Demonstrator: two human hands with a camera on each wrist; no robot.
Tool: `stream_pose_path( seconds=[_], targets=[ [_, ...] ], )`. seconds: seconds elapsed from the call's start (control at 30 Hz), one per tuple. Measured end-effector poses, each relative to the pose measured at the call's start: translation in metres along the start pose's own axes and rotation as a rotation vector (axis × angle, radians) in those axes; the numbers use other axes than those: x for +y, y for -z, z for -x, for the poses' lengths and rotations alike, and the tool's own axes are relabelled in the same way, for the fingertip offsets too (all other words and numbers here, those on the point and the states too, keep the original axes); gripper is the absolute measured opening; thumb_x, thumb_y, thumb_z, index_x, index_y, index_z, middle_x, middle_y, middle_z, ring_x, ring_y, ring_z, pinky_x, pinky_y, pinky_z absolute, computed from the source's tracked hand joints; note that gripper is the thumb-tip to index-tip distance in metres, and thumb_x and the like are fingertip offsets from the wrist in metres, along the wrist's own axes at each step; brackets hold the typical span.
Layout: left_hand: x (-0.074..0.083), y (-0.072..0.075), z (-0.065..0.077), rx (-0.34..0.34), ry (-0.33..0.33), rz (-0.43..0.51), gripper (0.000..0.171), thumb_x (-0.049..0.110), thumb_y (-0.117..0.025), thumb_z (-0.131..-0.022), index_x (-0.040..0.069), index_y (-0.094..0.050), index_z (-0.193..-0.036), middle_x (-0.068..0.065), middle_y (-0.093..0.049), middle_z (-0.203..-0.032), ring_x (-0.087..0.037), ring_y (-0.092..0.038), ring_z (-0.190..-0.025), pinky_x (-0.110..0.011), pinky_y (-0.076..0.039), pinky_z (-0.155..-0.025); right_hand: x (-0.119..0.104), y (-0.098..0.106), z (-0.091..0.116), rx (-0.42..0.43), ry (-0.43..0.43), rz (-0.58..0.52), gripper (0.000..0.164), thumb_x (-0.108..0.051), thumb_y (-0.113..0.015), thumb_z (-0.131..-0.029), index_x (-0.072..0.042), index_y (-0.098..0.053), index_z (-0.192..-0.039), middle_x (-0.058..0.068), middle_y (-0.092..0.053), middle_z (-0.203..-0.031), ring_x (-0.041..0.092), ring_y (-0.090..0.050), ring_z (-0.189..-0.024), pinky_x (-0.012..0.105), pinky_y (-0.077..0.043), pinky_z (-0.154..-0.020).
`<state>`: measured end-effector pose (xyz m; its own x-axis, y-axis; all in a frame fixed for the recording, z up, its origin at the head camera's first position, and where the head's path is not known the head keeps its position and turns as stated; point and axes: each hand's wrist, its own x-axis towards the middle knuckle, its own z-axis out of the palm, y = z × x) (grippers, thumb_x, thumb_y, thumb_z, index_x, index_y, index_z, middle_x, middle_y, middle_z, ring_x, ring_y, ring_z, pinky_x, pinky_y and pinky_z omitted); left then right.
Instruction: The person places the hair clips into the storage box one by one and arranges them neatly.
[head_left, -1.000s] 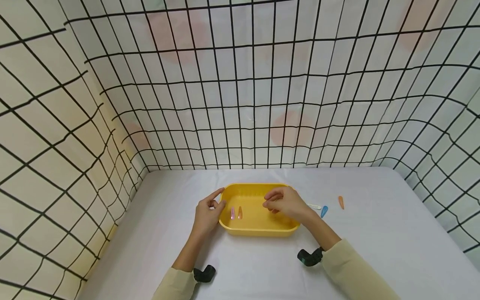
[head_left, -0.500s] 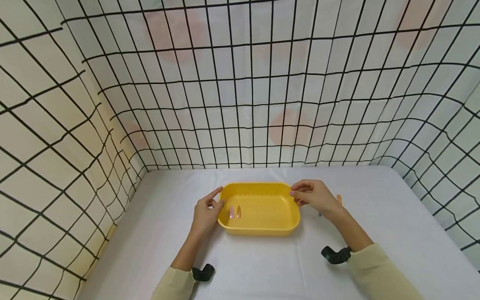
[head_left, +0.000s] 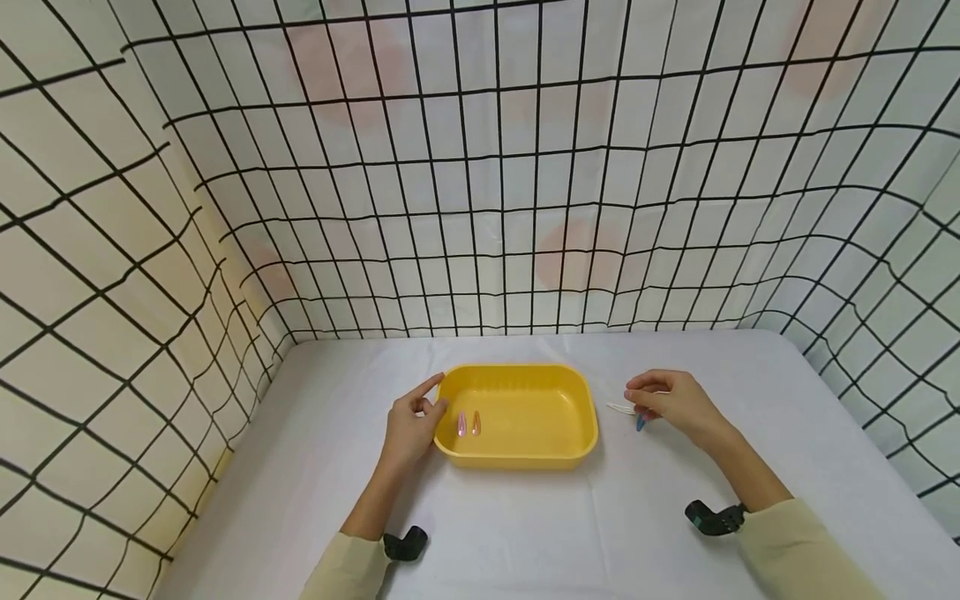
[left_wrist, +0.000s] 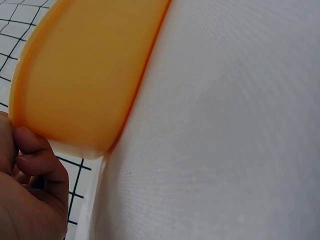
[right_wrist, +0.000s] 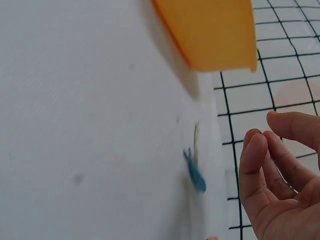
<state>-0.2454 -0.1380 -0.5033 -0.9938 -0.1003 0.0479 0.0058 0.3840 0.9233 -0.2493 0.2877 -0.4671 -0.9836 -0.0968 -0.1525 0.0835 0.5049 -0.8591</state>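
Note:
My left hand (head_left: pixel 411 429) holds the left end of a yellow tray (head_left: pixel 517 461), with its thumb and index finger at the rim. Inside the tray, near that end, a pink hair clip (head_left: pixel 462 423) and an orange hair clip (head_left: pixel 476 423) lie side by side. My right hand (head_left: pixel 675 402) is over the table right of the tray, fingers bent, nothing visible in its grasp. Just below its fingertips lies a blue hair clip (right_wrist: pixel 195 172), partly covered in the head view. A thin white hair clip (head_left: pixel 621 408) lies beside it.
White cloth covers the table (head_left: pixel 525 533). Black wire grid panels (head_left: pixel 480 208) stand behind it and on both sides. At the bottom edge of the right wrist view, a small orange bit (right_wrist: pixel 212 238) shows.
My right hand has moved from above the tray out to the right, over the blue and white hair clips. The left hand has stayed at the tray's left end.

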Motion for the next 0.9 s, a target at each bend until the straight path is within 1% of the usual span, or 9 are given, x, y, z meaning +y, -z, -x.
stream_pose_path(
  seconds=[0.1,0.23,0.4,0.5,0.57,0.73,0.9],
  targets=[
    [0.001,0.0,-0.001,0.004,0.001,0.004,0.045,0.021,-0.07,-0.095,0.029,-0.066,-0.139,-0.001,-0.051,-0.067,-0.013,-0.04,-0.049,-0.02,-0.038,-0.045,0.011,0.005,0.002,0.022,-0.011,0.018,0.041,-0.032,-0.07,-0.098,0.001,-0.066,-0.122,0.02,-0.071,-0.109,0.02,-0.067,-0.084,0.028,-0.06,-0.074],
    [0.001,0.001,-0.002,0.003,-0.003,0.009,0.045,0.02,-0.071,-0.095,0.029,-0.066,-0.139,-0.001,-0.051,-0.066,-0.014,-0.04,-0.048,-0.02,-0.037,-0.045,0.027,0.014,0.005,0.055,-0.011,0.048,0.039,-0.028,-0.069,-0.099,0.003,-0.067,-0.121,0.015,-0.072,-0.105,0.016,-0.067,-0.08,0.027,-0.059,-0.07],
    [0.0,0.001,-0.001,0.002,-0.005,0.003,0.045,0.02,-0.07,-0.095,0.028,-0.066,-0.139,0.0,-0.051,-0.066,-0.013,-0.04,-0.049,-0.02,-0.037,-0.045,0.041,0.025,0.01,0.081,-0.024,0.114,0.04,-0.028,-0.068,-0.099,0.004,-0.066,-0.123,0.014,-0.072,-0.101,0.015,-0.065,-0.074,0.028,-0.055,-0.064],
    [0.0,0.001,-0.001,0.006,-0.008,0.002,0.045,0.021,-0.071,-0.095,0.03,-0.067,-0.138,0.0,-0.051,-0.066,-0.013,-0.039,-0.049,-0.02,-0.036,-0.045,0.047,0.03,0.012,0.103,-0.045,0.141,0.042,-0.03,-0.068,-0.099,0.003,-0.065,-0.126,0.013,-0.071,-0.103,0.014,-0.064,-0.072,0.027,-0.055,-0.063],
    [-0.001,0.001,-0.001,0.008,-0.007,0.002,0.045,0.021,-0.071,-0.094,0.03,-0.067,-0.138,0.0,-0.051,-0.066,-0.013,-0.039,-0.048,-0.02,-0.036,-0.045,0.052,0.033,0.012,0.111,-0.055,0.152,0.042,-0.029,-0.066,-0.1,0.005,-0.063,-0.127,0.012,-0.071,-0.102,0.013,-0.064,-0.072,0.027,-0.055,-0.063],
    [-0.001,0.002,-0.001,0.005,-0.007,0.008,0.045,0.021,-0.07,-0.094,0.029,-0.066,-0.138,0.0,-0.05,-0.065,-0.013,-0.04,-0.048,-0.02,-0.036,-0.045,0.06,0.037,0.01,0.129,-0.079,0.151,0.042,-0.027,-0.06,-0.104,0.007,-0.061,-0.127,0.008,-0.071,-0.09,0.013,-0.064,-0.071,0.026,-0.057,-0.063],
    [-0.001,0.002,-0.001,0.003,-0.018,0.023,0.044,0.02,-0.071,-0.095,0.028,-0.067,-0.138,0.001,-0.05,-0.064,-0.012,-0.039,-0.049,-0.02,-0.036,-0.045,0.067,0.038,0.008,0.151,-0.094,0.14,0.04,-0.027,-0.058,-0.104,0.006,-0.06,-0.128,0.005,-0.072,-0.086,0.013,-0.067,-0.069,0.026,-0.057,-0.063]
  ],
)
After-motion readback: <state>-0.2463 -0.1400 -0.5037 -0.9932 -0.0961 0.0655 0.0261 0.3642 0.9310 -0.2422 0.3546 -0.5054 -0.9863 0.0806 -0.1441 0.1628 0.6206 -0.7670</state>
